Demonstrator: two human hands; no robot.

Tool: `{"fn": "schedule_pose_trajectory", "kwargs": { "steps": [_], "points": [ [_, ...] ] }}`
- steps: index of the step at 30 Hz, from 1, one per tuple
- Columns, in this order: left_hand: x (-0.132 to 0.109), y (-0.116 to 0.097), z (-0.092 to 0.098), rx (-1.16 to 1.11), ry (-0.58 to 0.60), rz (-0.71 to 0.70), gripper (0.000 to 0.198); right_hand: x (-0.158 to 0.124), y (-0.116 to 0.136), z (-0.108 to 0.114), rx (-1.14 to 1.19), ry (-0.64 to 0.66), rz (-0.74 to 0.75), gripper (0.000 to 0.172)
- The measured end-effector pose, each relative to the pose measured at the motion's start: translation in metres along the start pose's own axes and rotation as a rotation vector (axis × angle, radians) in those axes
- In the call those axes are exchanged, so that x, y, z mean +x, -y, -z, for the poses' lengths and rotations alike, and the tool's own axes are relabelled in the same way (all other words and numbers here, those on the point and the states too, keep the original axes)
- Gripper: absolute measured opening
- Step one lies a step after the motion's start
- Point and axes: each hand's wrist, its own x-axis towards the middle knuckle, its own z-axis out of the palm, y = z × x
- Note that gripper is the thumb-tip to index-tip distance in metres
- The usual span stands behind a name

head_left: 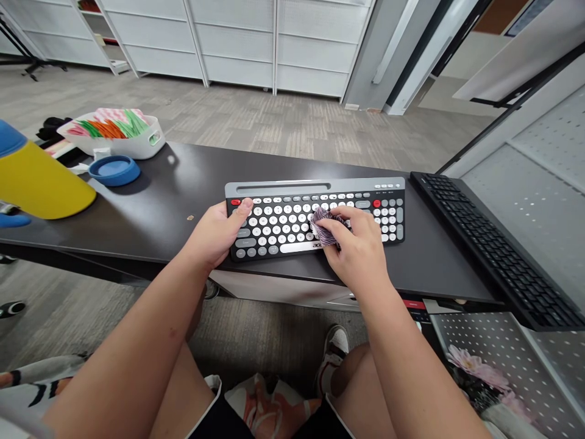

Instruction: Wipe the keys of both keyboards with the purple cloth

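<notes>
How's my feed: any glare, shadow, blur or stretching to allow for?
Head view: wide-angle stretching near the edges, elongating the yellow-and-blue rounded container; head view: a pale glare on the smooth dark desktop, near the white plastic basket; head view: shadow beneath the desktop; head view: black-and-grey keyboard with round white keys fairly sharp, though key legends are too small to read.

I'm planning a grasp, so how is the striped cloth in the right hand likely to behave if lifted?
The striped cloth is probably floppy, since it bunches into folds in the right hand. It is likely light, being small against the keyboard. Its crumpled, irregular shape should make it unlikely to roll.
</notes>
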Motion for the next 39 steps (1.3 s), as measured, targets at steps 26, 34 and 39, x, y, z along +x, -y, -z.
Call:
{"fn": "schedule_pose_trajectory", "kwargs": {
  "steps": [26,34,39],
  "points": [
    [-0.0022,-0.003,-0.0029,0.012,-0.008,0.002,0.05,0.0011,-0.0004,0.0015,0.098,-0.022,0.03,0.027],
    [-0.0026,-0.0038,-0.0025,0.022,-0.01,0.0,0.05,0.0029,0.0016,0.0061,0.134,0.03,0.102,0.029],
    [-0.0019,-0.0026,-0.0013,0.026,-0.007,-0.007,0.049,0.0034,0.0024,0.0041,0.111,0.022,0.073,0.026]
  ]
}}
